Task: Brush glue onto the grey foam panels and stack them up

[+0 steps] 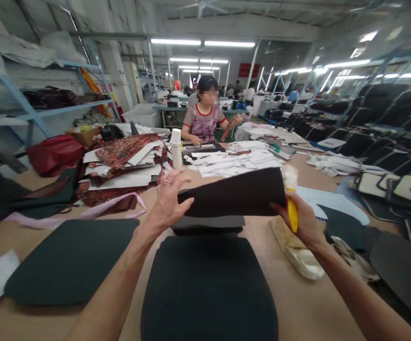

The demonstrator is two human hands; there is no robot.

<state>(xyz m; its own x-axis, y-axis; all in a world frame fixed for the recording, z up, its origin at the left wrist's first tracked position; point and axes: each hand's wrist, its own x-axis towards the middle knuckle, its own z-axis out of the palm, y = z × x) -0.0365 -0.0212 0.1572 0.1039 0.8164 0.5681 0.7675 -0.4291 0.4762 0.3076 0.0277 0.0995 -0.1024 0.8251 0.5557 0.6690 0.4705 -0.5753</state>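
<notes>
black sheet (233, 194), probably light, bendy; grip ends: right hand (303, 218) pinching it plus brush (292, 215), three o'clock; left hand (169, 199) loosely spread, nine.

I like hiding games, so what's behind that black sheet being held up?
Past the black sheet, white pieces lie farther back on the table; below its edge, a dark stack peeks out. Whatever is directly behind the sheet is covered.
</notes>
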